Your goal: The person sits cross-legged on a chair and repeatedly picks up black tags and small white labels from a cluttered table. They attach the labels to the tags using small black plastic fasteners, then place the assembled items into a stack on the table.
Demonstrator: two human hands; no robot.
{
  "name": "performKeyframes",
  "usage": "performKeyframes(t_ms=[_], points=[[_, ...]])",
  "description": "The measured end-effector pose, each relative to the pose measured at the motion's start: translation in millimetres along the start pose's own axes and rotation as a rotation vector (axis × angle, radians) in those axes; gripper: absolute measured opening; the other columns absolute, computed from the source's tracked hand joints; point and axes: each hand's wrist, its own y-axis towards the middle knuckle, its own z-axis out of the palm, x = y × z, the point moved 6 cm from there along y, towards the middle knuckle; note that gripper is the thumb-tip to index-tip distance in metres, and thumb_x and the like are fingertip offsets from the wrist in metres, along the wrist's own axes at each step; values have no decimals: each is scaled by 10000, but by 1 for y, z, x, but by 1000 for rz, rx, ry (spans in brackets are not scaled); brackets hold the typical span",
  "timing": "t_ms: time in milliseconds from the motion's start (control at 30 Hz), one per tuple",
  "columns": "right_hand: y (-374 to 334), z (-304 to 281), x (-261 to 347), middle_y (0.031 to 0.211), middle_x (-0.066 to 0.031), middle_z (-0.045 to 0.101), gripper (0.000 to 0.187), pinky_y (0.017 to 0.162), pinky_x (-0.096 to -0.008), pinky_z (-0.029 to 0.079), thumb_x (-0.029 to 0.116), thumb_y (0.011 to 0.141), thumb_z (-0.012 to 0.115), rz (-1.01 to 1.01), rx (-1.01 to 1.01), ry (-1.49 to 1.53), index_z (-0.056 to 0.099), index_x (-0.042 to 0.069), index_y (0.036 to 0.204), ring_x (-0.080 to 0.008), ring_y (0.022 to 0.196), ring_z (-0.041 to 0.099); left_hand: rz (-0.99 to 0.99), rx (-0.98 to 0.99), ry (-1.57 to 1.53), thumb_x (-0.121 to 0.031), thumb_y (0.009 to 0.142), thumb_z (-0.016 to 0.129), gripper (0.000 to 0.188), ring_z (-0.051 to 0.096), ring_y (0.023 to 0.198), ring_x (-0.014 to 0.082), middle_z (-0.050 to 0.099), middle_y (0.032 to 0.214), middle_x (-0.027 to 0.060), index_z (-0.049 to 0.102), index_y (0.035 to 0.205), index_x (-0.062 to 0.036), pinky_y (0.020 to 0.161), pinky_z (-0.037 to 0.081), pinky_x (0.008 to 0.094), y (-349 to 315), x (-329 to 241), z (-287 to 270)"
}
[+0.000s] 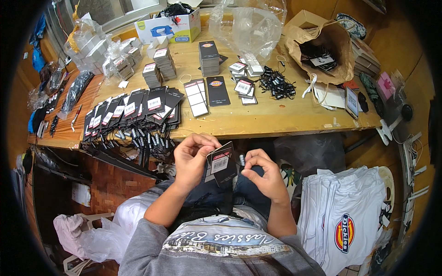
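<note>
You hold the black tag up over your jeans, in front of the worktop, probably because this leaves both hands room and brings the small print close to your eyes. The fingers of your left hand are clamped on its upper left corner, a grip that leaves most of the face clear. Your right hand is just beside it, thumb and forefinger drawn close together by a small pale toggle; you may be pinching its cord, but I cannot tell.

Ahead of you to the left, the fanned tags overlap along the near edge with their cords hanging over the side, perhaps so the strings stay untangled. The loose black cords sit heaped on your right, the side of the hand by the toggle. Between them, the sticker sheet and the tall card stack look set out for easy reach.

The tag itself is a slim, dark rectangle, tilted, with a red band near the top, a white barcode label beneath it and fine pale lettering lower down. Whitish panels show behind its left edge; whether they belong to it is unclear.
</note>
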Motion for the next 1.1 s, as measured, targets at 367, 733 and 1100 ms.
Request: performKeyframes(t_ms=[367,733,1100], points=[[-1,3,-11,835,-60,549,38,753,-244,392,41,775,527,81,81,486,513,15,799,-130,790,510,-59,-31,-271,-64,817,474,199,515,586,151,443,781,60,354,973,-87,540,452,285,-1,-15,1],[-1,76,-28,893,-38,545,259,767,-246,426,-9,701,605,95,235,355,503,7,939,-120,844,530,-165,-1,-473,-65,826,463,216,452,556,126,426,801,64,353,1006,-112,505,418,259,-14,-2,25],[3,41,-18,804,-44,549,168,617,-184,418,-19,690,614,90,118,467,589,-15,857,-84,713,516,-134,-52,-492,-58,801,507,275,436,535,113,485,781,83,367,1031,-112,432,374,201,-6,-13,0]])
